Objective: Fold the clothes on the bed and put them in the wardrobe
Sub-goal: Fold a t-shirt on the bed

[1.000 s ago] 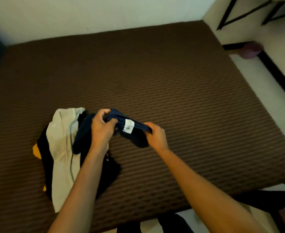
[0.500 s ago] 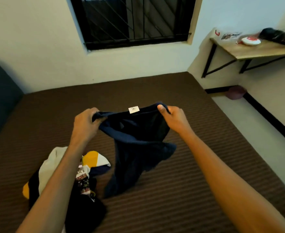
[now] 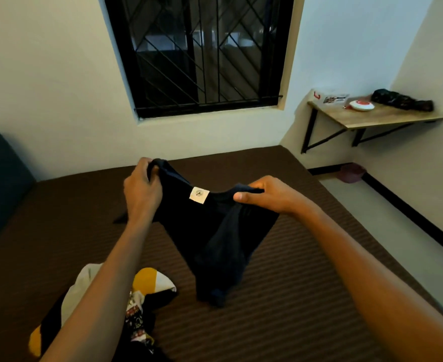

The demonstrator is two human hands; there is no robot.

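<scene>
Navy shirt (image 3: 215,231) hangs btwn hands (both gripping).

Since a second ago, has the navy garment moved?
Yes. The navy garment has been lifted off the clothes pile and hangs above the brown mattress, held by both hands.

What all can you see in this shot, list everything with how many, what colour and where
navy garment: one, dark blue with a white label, held up over the bed
clothes pile: one heap, white, yellow and black, near left on the bed
bed: one, brown ribbed cover, fills the foreground
window: one, black bars, back wall
wall shelf: one, wood, right corner, small items on it
left hand: grips the garment's left top edge
right hand: pinches its right top edge
</scene>
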